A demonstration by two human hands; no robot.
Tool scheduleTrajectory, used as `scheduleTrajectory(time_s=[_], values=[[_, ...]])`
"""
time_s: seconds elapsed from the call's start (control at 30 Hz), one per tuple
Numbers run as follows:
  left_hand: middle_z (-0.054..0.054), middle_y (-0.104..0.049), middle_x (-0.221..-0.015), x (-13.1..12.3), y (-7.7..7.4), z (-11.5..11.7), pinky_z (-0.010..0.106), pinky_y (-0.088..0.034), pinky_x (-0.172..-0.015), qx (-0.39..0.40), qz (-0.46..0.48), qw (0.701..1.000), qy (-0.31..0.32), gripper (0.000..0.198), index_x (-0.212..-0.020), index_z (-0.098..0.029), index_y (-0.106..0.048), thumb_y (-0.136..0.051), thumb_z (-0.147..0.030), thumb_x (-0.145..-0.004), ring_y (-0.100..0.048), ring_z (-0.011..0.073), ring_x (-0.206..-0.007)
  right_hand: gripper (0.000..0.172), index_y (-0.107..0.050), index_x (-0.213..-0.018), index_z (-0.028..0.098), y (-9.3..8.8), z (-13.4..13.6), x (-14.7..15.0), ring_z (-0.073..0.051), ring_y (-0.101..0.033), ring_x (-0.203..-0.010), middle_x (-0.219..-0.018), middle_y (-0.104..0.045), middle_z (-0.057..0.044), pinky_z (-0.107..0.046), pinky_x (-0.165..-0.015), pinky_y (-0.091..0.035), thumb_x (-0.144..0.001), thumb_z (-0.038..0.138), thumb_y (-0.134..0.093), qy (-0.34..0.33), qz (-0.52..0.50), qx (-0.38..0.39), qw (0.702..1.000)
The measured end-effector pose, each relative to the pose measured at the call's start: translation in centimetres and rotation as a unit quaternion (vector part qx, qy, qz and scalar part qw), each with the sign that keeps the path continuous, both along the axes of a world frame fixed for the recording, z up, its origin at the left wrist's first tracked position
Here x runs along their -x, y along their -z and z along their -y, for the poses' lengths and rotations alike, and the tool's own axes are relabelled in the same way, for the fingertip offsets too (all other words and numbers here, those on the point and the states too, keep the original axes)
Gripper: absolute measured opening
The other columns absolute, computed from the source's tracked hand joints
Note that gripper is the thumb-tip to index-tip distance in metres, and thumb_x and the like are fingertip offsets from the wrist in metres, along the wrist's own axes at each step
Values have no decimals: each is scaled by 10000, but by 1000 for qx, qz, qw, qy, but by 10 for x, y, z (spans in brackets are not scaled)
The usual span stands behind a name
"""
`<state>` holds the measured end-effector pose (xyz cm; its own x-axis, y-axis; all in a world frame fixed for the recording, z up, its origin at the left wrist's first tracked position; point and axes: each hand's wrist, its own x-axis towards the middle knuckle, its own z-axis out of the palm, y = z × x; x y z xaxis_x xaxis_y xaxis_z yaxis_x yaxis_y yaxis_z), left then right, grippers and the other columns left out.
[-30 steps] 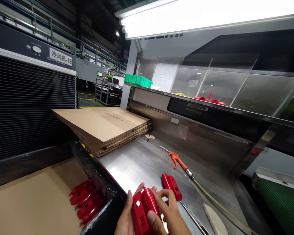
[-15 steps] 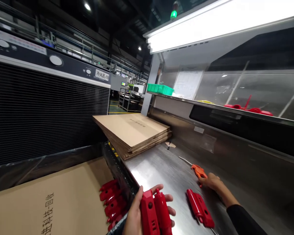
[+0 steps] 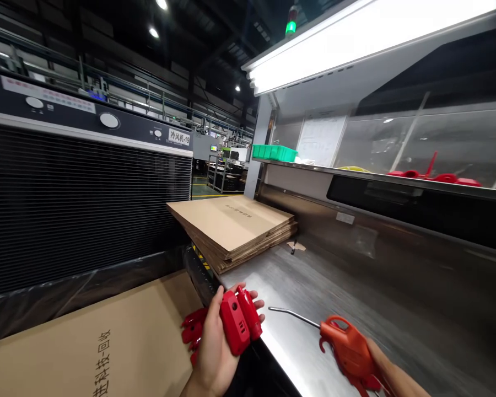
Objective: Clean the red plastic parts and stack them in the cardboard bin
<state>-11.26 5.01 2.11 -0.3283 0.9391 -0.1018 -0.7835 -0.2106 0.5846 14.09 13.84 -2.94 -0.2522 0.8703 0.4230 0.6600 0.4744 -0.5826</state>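
Observation:
My left hand [image 3: 214,350] is shut on a pair of glossy red moulded plastic parts [image 3: 236,317], holding them over the edge of the stainless steel table [image 3: 289,281]. My right hand [image 3: 391,372] grips an orange air blow gun [image 3: 347,344], whose bent metal nozzle [image 3: 293,315] points left. A red piece [image 3: 366,383] shows beneath the gun, partly hidden. I cannot tell whether my right hand holds it too.
Left of the table, several red parts [image 3: 193,328] lie by a cardboard sheet [image 3: 107,336] with printed characters. A stack of flattened cartons [image 3: 231,227] rests at the table's far end. A black-grilled air cooler [image 3: 82,193] stands left; a green bin [image 3: 274,153] sits on the shelf.
My right hand has moved in from the far side of the table and picked up the orange air gun. The red parts in my left hand have turned and shifted left.

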Motion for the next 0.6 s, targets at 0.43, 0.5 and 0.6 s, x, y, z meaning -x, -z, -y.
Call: scheduleTrajectory(time_s=[0.43, 0.5, 0.6], values=[[209, -659, -1200, -3, -2, 8, 503, -544, -939, -70, 82, 994, -9, 474, -1300, -131, -551, -528, -438, -939, -649, 363, -1107, 333, -565, -569, 295, 1, 14, -4, -246, -594, -483, -505, -572, -18, -328, -452, -457, -822, 512, -548, 15, -304, 193, 933], [211, -643, -1229, -2, -3, 10, 487, -547, -933, -81, 92, 993, 5, 478, -1317, -137, -539, -517, -435, -944, -636, 362, -1132, 332, -556, -557, 301, 4, 17, -10, -239, -575, -455, -508, -579, -17, -323, -423, -434, -827, 494, -554, 31, -279, 176, 944], [193, -647, -1199, -4, -5, 12, 490, -537, -941, -72, 82, 994, 0, 473, -1303, -134, -549, -515, -438, -942, -625, 361, -1138, 269, -588, -583, 309, 10, 24, -16, -240, -602, -490, -534, -604, -7, -324, -456, -474, -810, 453, -569, 27, -242, 137, 960]])
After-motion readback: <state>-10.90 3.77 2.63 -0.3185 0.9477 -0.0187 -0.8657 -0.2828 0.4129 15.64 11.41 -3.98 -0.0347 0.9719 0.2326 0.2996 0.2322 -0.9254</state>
